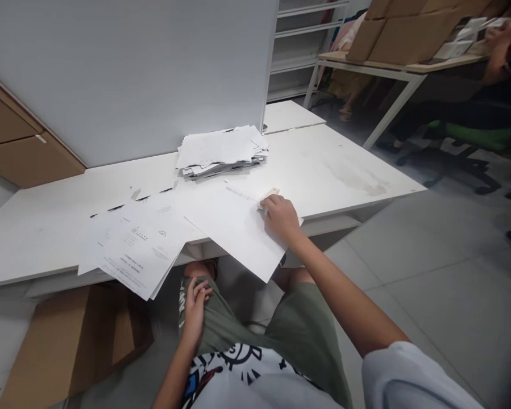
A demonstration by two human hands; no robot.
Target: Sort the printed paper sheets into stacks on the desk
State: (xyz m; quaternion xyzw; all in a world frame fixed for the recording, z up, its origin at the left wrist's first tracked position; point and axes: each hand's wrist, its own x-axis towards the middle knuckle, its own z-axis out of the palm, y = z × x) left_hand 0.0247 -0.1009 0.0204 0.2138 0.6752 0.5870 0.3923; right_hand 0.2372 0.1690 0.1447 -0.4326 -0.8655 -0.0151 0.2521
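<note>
My right hand (281, 216) is closed on a small cream-coloured block (270, 195), which looks like an eraser, and presses it down on a white sheet of paper (244, 233). A faint grey line runs near the top of that sheet, and its lower corner hangs over the table's front edge. My left hand (198, 298) lies on my left thigh, its fingers loosely apart with nothing in them. To the left, several printed sheets (142, 244) overlap and stick out past the edge. Behind the sheet is a thick, uneven stack of papers (221, 150).
The white table (323, 165) backs onto a grey panel (144, 68). A cardboard box (63, 341) stands under it on the left. At the right, another person's hand (500, 42) shows by a second table with cardboard (404, 40), near a green-seated chair (472, 136).
</note>
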